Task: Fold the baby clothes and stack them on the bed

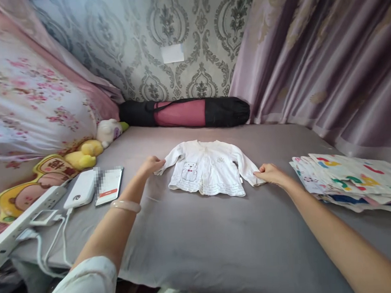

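Note:
A small white long-sleeved baby shirt (pixel 208 170) lies face up and spread flat on the grey sheet, with a bear picture on its front. Its sleeves reach out to both sides. My left hand (pixel 153 164) pinches the cuff of the sleeve on the left. At the opposite cuff, my right hand (pixel 268 174) has its thumb and fingers closed on the fabric. A pale bangle (pixel 125 206) circles my left wrist.
Folded, patterned clothes (pixel 353 176) are stacked at the right. On the left lie a phone (pixel 110 187), a white power bank (pixel 80 189), a power strip (pixel 24 227) with cables, and plush toys (pixel 83 154). A long black-and-red bag (pixel 183 113) rests along the wall.

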The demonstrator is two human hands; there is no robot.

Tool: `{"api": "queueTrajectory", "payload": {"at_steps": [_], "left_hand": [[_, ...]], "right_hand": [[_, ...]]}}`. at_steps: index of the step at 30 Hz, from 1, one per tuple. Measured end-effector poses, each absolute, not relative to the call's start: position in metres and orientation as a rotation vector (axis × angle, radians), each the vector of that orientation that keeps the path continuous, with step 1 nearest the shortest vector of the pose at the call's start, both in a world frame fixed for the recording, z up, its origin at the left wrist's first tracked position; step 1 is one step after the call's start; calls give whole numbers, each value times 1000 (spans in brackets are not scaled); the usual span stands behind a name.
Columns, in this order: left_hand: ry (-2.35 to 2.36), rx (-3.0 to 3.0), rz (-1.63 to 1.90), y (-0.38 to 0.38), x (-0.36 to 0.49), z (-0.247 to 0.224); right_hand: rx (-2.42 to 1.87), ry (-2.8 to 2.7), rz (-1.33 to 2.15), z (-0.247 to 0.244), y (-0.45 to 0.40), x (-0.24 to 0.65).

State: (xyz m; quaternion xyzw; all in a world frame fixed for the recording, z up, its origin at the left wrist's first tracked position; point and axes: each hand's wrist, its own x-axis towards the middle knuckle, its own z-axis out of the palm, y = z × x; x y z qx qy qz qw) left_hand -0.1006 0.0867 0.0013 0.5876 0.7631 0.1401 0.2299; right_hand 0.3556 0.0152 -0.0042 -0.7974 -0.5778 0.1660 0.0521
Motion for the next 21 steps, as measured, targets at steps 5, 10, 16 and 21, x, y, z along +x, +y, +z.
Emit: {"api": "queueTrajectory", "payload": {"at_steps": [5, 10, 16, 21], "left_hand": [[2051, 1662, 400, 83, -84, -4], [2036, 1603, 345, 87, -73, 2], [1917, 1580, 316, 107, -90, 18], [1782, 1834, 395, 130, -118, 31]], "right_hand": [[-2351, -1541, 391, 1, 30, 375], [-2314, -1290, 224, -7, 43, 401], [-2272, -1460, 465, -12, 45, 402], [-2240, -1654, 142, -5, 54, 420]]}}
